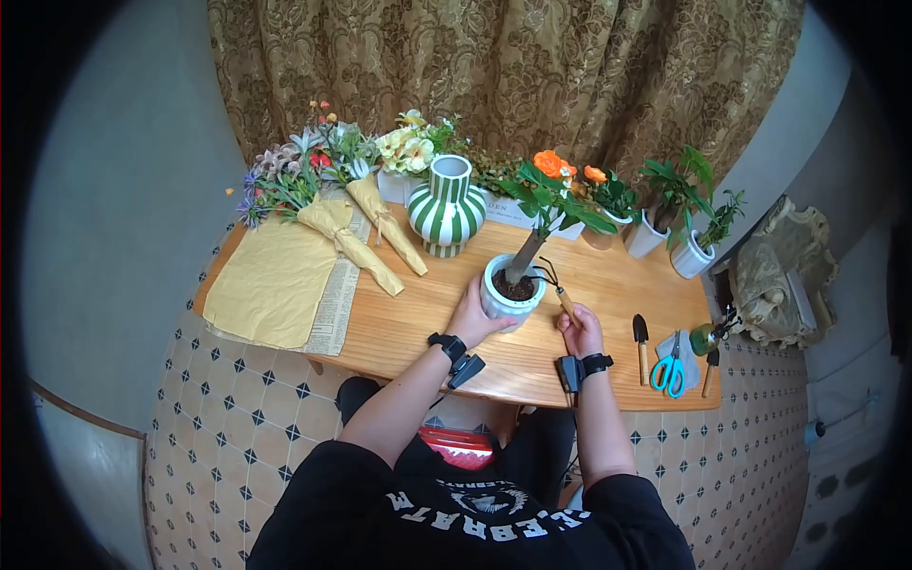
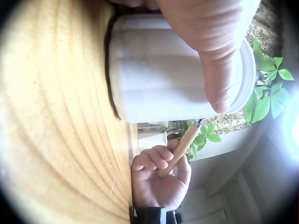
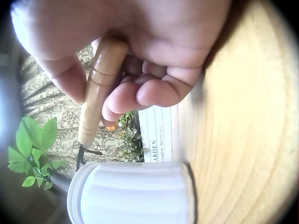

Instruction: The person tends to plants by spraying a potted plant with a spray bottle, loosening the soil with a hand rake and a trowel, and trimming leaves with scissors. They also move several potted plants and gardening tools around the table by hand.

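A white ribbed plant pot (image 1: 518, 312) stands on the wooden table, holding dark soil (image 1: 514, 285) and a thick-stemmed leafy plant (image 1: 525, 255). My left hand (image 1: 472, 316) grips the pot's left side, and in the left wrist view the thumb (image 2: 218, 88) lies across the wall just below the rim. To the right of the pot, my right hand (image 1: 581, 332) holds a small hand rake (image 1: 566, 301) by its wooden handle (image 3: 98, 88). Its dark, bent tines reach over the pot's right rim, close to the soil. The right hand's lower edge is near the tabletop.
A green-striped vase (image 1: 446, 214) stands behind the pot. Wrapped bouquets (image 1: 351, 252) and yellow paper (image 1: 266, 280) lie at left. To the right are a small trowel (image 1: 641, 347), blue-handled scissors (image 1: 668, 375) and a green bottle (image 1: 704, 339). Potted plants (image 1: 649, 233) line the back right.
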Tool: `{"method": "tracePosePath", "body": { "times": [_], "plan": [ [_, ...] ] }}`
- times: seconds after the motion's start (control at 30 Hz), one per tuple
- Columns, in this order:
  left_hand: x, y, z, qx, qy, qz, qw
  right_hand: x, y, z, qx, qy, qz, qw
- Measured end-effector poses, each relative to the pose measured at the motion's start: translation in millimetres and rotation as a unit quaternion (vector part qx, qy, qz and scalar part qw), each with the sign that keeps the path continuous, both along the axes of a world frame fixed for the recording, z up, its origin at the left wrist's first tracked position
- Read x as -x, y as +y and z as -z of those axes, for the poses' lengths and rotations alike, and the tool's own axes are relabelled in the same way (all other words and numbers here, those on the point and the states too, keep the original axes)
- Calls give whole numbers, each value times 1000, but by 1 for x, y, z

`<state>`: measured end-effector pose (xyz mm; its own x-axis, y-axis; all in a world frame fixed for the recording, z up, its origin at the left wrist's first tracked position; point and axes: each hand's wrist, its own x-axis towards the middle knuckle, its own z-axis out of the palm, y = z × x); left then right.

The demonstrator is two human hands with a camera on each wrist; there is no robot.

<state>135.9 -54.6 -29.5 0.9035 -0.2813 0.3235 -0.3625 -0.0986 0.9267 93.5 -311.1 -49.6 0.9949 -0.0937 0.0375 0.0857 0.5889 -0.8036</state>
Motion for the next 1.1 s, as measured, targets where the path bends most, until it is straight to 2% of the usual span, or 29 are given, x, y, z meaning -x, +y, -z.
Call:
{"method": "tracePosePath", "body": {
  "times": [0.33, 0.43, 0.83, 1.1],
  "plan": [
    [3, 1, -6, 2, 3, -3, 1000, 0, 0, 0, 9, 3, -6, 1000],
    [4, 0, -6, 2, 2, -5, 1000, 0, 2, -2, 44, 14, 3, 999],
    [5, 1, -11, -15, 10, -5, 1000, 1, -1, -1, 17, -2, -13, 1000],
    [4, 0, -8, -8, 9, -6, 1000, 0, 1, -3, 62, 14, -8, 998]
  ]
}}
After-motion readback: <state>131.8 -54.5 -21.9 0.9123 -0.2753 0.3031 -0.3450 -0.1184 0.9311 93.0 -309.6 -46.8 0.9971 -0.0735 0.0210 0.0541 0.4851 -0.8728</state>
